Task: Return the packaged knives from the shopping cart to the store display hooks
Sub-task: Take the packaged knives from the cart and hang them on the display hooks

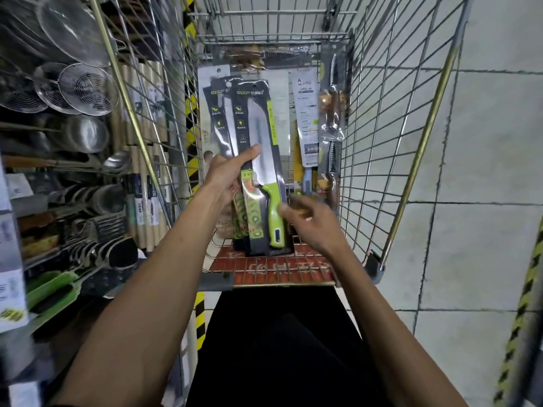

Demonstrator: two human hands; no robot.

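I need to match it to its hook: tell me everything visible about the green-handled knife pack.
The green-handled knife pack is a black card with a lime strip, holding a broad steel blade and lime handle. It stands tip up over the shopping cart, frontmost of similar packs the left hand grips, thumb on it.

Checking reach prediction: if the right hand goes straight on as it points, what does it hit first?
Likely the green handle of the front knife pack, held by the left hand. The right hand points forward-left at it, fingertips close; blur hides whether they touch.
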